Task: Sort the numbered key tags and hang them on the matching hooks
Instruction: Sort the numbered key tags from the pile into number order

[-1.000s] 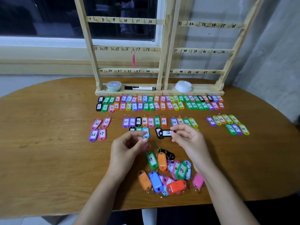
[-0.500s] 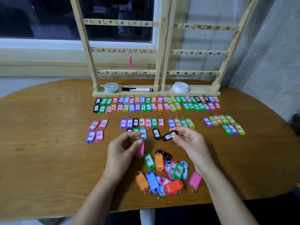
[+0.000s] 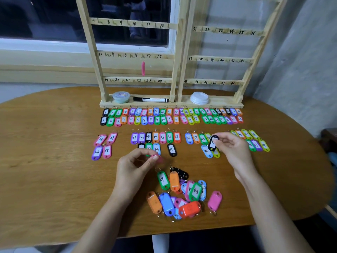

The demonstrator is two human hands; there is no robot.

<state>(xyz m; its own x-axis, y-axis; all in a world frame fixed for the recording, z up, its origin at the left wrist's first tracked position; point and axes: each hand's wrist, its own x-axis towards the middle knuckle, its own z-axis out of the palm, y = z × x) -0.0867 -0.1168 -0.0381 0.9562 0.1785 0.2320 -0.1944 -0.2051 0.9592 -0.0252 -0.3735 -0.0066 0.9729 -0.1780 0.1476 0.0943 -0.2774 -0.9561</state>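
"Though most of the coloured plastic key tags (image 3: 171,116) already lie in numbered rows by the far edge of the oval wooden desk (image 3: 54,179), how much of the job would you call done?"

"Sorting looks well along, and hanging has barely begun. One hanging pink plastic tag (image 3: 143,68) is on the tall wooden hook rack (image 3: 224,104) at the far edge, under hook 17. Every other hook I can see is bare. Nearer the middle there are short rows from 31 up into the forties (image 3: 155,137), and a small group of 26s and 27s (image 3: 104,145) towards the left edge."

"What's left to sort?"

"A loose heap of mixed tags (image 3: 182,196) close to the near edge. Several lie face down, so their numbers can't be read."

"And the hands?"

"The right hand (image 3: 235,152) pinches a black plastic tag with a white label (image 3: 212,143) between thumb and fingertips. It holds the tag upright over the row right of centre, and the other fingers curl loosely. I can't read the number, and I can't tell whether the tag touches the desk. The left hand (image 3: 133,168) hovers just beyond the heap, thumb and forefinger closed narrowly on a blurred pink tag (image 3: 160,159) — most of it is hidden."

"Your guess at the step?"

"Placing the black tag in its row, I'd judge — then the heap, then all the hanging."
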